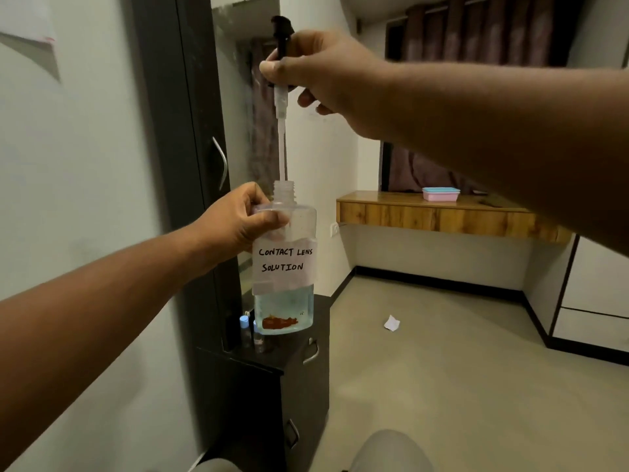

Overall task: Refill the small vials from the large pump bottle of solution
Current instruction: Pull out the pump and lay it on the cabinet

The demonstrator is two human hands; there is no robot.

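Observation:
My left hand [238, 223] grips the shoulder of a clear pump bottle [285, 267] held upright in the air, labelled "contact lens solution", with pale blue liquid in its lower part. Its threaded neck is uncovered. My right hand [326, 80] holds the black pump head [281, 35] high above the bottle. The pump's white dip tube [281, 144] hangs straight down, its lower end at the bottle's mouth. Small clear vials with blue caps [245, 330] stand on the black cabinet [292, 362] below, partly hidden behind the bottle.
The black cabinet has metal-handled drawers and stands against a dark wardrobe with a mirror [235, 97]. A wooden wall shelf [442, 216] at the right carries a pink box with a blue lid [440, 194]. A scrap of white paper [391, 323] lies on the floor.

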